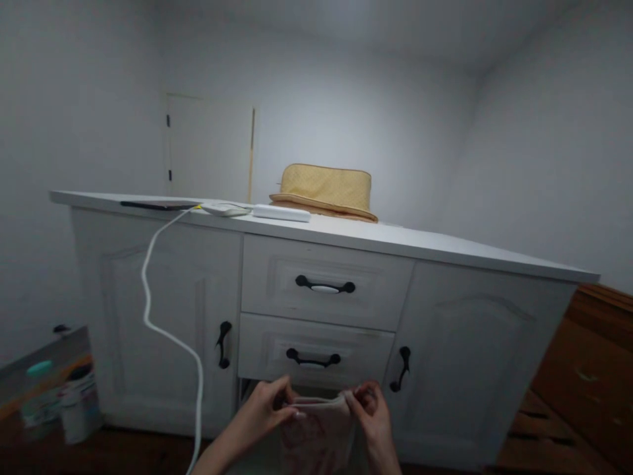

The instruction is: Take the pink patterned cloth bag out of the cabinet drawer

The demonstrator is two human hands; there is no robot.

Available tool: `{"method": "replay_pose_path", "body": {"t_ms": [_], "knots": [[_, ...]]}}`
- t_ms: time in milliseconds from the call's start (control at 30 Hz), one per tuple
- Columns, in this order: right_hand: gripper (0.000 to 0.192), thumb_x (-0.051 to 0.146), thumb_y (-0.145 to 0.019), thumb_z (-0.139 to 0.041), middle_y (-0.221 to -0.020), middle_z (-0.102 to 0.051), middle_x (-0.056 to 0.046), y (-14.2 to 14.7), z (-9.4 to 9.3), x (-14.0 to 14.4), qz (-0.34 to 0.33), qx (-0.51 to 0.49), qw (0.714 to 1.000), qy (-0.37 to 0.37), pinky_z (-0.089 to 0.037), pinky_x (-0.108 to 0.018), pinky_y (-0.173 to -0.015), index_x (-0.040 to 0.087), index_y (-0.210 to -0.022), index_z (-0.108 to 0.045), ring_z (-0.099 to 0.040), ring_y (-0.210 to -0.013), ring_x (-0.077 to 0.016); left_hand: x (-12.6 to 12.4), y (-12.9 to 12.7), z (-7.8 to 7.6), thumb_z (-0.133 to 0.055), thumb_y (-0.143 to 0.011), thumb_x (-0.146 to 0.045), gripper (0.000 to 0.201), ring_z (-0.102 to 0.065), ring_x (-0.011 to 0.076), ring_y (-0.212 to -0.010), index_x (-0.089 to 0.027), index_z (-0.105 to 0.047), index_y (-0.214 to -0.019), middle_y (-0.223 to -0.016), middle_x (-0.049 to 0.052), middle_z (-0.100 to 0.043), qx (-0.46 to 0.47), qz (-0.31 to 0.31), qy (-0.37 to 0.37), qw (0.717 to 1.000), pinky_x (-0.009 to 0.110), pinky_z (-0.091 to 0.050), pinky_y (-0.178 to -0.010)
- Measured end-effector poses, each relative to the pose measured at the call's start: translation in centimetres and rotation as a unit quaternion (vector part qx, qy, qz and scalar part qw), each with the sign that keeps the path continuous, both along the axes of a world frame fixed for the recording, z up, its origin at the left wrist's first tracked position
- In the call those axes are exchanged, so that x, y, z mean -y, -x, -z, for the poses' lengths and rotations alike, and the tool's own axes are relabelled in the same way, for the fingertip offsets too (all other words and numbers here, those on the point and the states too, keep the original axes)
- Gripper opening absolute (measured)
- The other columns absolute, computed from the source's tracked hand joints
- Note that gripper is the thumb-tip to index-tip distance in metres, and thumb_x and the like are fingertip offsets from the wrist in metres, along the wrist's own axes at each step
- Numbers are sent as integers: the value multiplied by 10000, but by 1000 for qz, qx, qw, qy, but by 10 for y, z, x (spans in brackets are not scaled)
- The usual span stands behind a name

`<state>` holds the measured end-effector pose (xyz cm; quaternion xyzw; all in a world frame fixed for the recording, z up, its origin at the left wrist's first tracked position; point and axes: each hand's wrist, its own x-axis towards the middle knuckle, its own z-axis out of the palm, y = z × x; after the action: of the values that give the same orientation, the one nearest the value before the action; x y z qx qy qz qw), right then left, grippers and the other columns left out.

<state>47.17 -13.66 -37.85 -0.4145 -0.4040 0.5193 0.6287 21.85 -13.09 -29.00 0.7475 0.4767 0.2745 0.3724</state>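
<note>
Left hand: the left hand [270,402] is closed in a pinch on the upper left edge of a pale cloth [316,429], thumb and fingers shut on the hem.
Right hand: the right hand [370,409] is closed the same way on the upper right edge, so the cloth hangs stretched between the two hands.
Cloth: it is held low, just in front of the cabinet [469,356], below the lower drawer [316,349]; a faint reddish print shows on it, too dim to read.
Risk, slip: both grips are fingertip pinches on a thin hem, so I judge that a small tug could pull one corner free and let the cloth sag to the floor [583,396].
Risk, snag: the hands are close under the drawer handle [313,359] and between the two door handles, so lifting the cloth could catch it there.
Risk, cable: a white cable [148,310] dangles from the worktop [445,247] to the floor just left of the left arm; an elbow hooking it could drag down the small white devices [281,212] it leads to.
Worktop: white, carrying a straw hat [326,191], the white devices and a dark flat thing at the left end.
Room: dim, with pale bare walls, a closed door [210,148] behind, a dark wooden floor, and tubs [74,402] on the floor at the left.
</note>
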Motion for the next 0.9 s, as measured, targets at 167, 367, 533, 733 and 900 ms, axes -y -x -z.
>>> {"method": "replay_pose_path", "body": {"t_ms": [167, 367, 533, 733, 900], "knots": [[388, 354, -805, -729, -938, -611, -52, -10, -41, 24, -217, 77, 972, -45, -427, -257, -762, 170, -1117, -591, -585, -858, -139, 13, 8, -33, -614, -758, -160, 73, -598, 142, -789, -131, -640, -820, -809, 13, -673, -83, -1, -14, 996, 222, -394, -710], [202, 284, -818, -703, -994, -592, -61, -33, -116, 49, -315, 195, 925, -82, -417, -266, -792, 216, -1004, -745, -563, -900, -150, 26, 12, -85, -609, -822, -216, 77, -627, 125, -740, -158, -606, -872, -799, 2, -674, -70, 77, -24, 994, 202, -425, -631], [255, 292, -892, -600, -1067, -656, -70, -38, -143, 54, -365, 232, 899, -64, -430, -297, -877, 211, -1098, -726, -599, -994, -179, 32, 13, -105, -543, -883, -205, 245, -690, 113, -829, -204, -530, -1128, -920, -18, -734, -48, 129, -2, 990, 182, -491, -702], [338, 366, -845, -674, -1024, -653, -56, -30, -135, 57, -342, 247, 906, -25, -451, -282, -844, 190, -1133, -690, -607, -949, -172, 31, 15, -101, -515, -931, -241, 193, -689, 97, -799, -208, -579, -1111, -902, -34, -739, -73, 145, 3, 987, 170, -484, -681], [330, 373, -995, -432, -1070, -575, -77, -27, -121, 46, -305, 365, 870, -134, -416, -290, -944, 163, -1093, -667, -557, -1046, -163, 22, 22, -93, -514, -958, -301, 220, -683, 100, -860, -215, -583, -1148, -959, -20, -733, -85, 161, 1, 983, 169, -480, -726]]}}
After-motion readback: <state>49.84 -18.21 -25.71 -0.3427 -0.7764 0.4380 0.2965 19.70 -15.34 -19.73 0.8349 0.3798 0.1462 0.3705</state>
